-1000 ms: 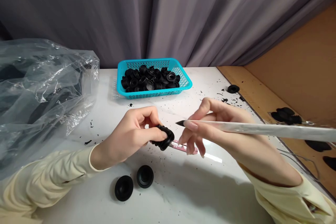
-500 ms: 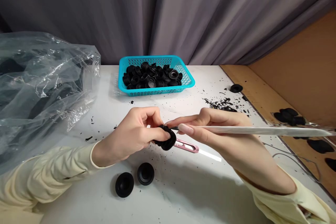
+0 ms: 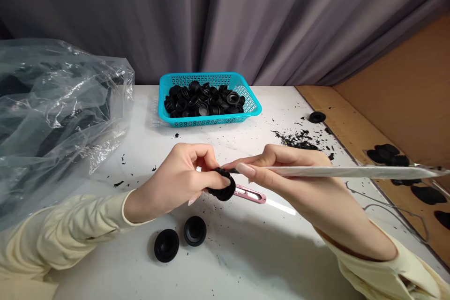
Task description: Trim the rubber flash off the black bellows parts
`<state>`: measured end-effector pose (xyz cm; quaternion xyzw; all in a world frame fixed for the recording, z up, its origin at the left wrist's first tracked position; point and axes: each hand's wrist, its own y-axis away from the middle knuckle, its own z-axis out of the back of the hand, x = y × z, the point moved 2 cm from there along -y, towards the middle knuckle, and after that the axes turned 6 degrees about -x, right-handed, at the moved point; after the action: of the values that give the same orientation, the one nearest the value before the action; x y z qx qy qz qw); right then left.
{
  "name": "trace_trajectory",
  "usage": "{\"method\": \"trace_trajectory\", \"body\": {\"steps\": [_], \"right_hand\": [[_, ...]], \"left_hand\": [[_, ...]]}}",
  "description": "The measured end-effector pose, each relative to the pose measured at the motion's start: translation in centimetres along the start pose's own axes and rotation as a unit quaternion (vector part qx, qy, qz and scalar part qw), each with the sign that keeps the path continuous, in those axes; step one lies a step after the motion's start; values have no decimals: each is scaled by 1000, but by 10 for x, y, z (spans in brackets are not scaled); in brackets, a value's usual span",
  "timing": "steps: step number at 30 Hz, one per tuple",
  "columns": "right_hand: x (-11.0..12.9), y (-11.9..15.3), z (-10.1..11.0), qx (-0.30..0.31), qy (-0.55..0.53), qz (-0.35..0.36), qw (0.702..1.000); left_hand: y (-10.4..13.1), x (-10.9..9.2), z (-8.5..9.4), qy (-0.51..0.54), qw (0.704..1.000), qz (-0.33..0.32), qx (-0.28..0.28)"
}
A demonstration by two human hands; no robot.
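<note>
The left hand (image 3: pixel 186 180) is pinched around a black, ribbed, round rubber-like piece (image 3: pixel 225 191), gripping it between thumb and bent fingers above the middle of the white, faintly veined tabletop (image 3: pixel 267 267). The right hand (image 3: pixel 284 168) is closed on a long, slender, whitish tool (image 3: pixel 326 172), which runs off to the right; its dark tip points left at the far edge of the piece, though whether the two touch I cannot tell. The hands are very close together at the fingertips, and contact between them cannot be made out. Just beyond the held piece, partly hidden by it, lies a pink, slotted handle (image 3: pixel 250 193) with a pale, shiny strip (image 3: pixel 281 206) at its right end. Two black, round, cup-like pieces (image 3: pixel 195 231) rest side by side on the near left. On the far side stands a turquoise, perforated plastic basket (image 3: pixel 253 109) heaped with similar black ribbed pieces (image 3: pixel 211 100). A crumpled, clear plastic bag (image 3: pixel 66 108) fills the left, and small black scraps (image 3: pixel 295 139) are scattered at far right, near a single black ring-shaped piece (image 3: pixel 317 117)
</note>
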<state>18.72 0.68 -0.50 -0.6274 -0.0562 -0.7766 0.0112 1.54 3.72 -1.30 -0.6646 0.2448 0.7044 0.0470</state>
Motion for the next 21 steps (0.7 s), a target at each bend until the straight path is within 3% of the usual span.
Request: {"method": "trace_trajectory", "body": {"steps": [9, 17, 21], "right_hand": [[-2, -1, -1, -16, -16, 30, 999], [-2, 6, -8, -45, 72, 165, 983], [-8, 11, -15, -72, 81, 195, 975]], "left_hand": [[2, -1, 0, -2, 1000, 21, -2], [0, 2, 1, 11, 999, 34, -10], [-2, 2, 2, 12, 999, 36, -21]]}}
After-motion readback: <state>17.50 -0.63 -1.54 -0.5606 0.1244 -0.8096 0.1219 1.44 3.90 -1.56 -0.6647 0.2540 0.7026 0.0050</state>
